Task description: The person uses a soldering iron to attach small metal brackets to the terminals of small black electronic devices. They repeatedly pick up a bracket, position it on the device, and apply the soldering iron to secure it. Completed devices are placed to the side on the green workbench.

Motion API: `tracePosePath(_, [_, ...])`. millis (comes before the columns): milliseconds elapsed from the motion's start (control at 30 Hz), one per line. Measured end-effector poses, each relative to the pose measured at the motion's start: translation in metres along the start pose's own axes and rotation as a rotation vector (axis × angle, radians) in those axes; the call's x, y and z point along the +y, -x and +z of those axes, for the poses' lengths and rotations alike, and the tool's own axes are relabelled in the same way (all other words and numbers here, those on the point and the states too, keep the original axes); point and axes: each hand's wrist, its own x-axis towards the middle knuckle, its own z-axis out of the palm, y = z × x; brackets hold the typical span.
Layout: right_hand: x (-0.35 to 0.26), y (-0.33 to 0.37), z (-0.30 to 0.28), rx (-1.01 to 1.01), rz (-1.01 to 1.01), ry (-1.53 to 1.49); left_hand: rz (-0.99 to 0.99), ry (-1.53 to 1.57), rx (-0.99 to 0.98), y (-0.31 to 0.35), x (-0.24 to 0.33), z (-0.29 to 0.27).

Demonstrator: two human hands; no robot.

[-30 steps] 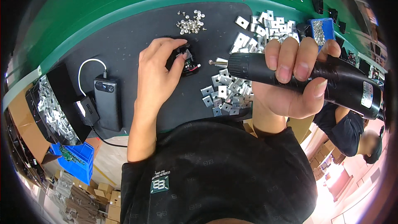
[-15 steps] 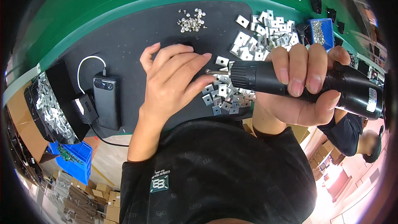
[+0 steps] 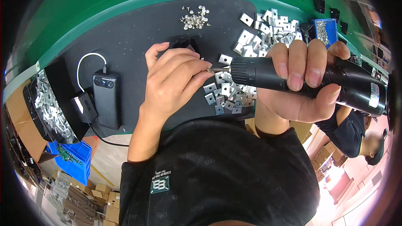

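My right hand (image 3: pixel 303 73) is wrapped around a black electric screwdriver (image 3: pixel 259 71), held level with its bit (image 3: pixel 219 70) toward the left. At the bit's tip is a small silver screw (image 3: pixel 209 70), pinched between the thumb and forefinger of my left hand (image 3: pixel 171 75). The other left fingers are curved. Behind them a dark object (image 3: pixel 187 44) partly shows; its kind is hidden. Beneath and beyond the screwdriver lie many silver metal clip plates with holes (image 3: pixel 247 37). A loose pile of silver screws (image 3: pixel 195 20) sits farther back on the black mat (image 3: pixel 138 29).
At left stand a black power bank (image 3: pixel 105 100) with a white cable (image 3: pixel 83 60) and an open box of metal plates (image 3: pixel 52 109). A blue bin (image 3: pixel 331 33) of small parts is at back right. A co-worker (image 3: pixel 351 134) is at far right.
The left thumb and forefinger have closed in on the screw at the bit's tip. The screwdriver has shifted slightly up and left. More of the dark object behind the left hand shows.
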Motion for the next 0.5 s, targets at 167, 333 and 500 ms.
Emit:
tracePosePath(167, [0.002, 0.001, -0.002, -0.012, 0.015, -0.03, 0.018, 0.012, 0.004, 0.0, -0.001, -0.002])
tracePosePath(333, [0.006, -0.002, -0.003, -0.066, 0.016, -0.067, 0.026, 0.044, 0.068, 0.002, -0.004, 0.002])
tracePosePath(500, [0.009, -0.002, -0.003, -0.08, 0.03, -0.043, -0.01, 0.054, 0.049, 0.003, -0.01, -0.004])
